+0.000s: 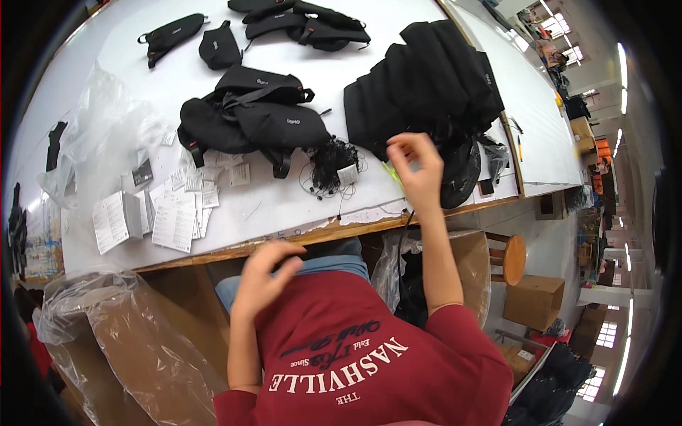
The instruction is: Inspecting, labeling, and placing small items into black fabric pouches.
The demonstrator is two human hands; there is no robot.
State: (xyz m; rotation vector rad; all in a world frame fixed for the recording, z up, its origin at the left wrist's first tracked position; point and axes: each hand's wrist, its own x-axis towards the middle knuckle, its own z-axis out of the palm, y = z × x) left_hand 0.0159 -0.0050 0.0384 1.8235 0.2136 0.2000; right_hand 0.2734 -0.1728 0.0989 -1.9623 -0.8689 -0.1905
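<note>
My right hand (418, 167) is raised over the front edge of the table, beside a large stack of black fabric bags (426, 85). Its thumb and fingertips come together in a pinch; whatever they hold, if anything, is too small to make out. In front of my lap hangs my left hand (266, 278), its thumb apart from loosely bent fingers and nothing visible in it. A tangle of thin black cords (332, 167) with a white tag lies left of my right hand. Behind it sits a heap of black bags with straps (263, 117).
White printed cards (174, 220) lie stacked and spread at the table's left, near crumpled clear plastic (99, 142). More black bags (305, 25) lie at the back. Below the edge stand plastic-lined cartons (142, 334); a wooden stool (513, 260) and a cardboard box (534, 302) are right.
</note>
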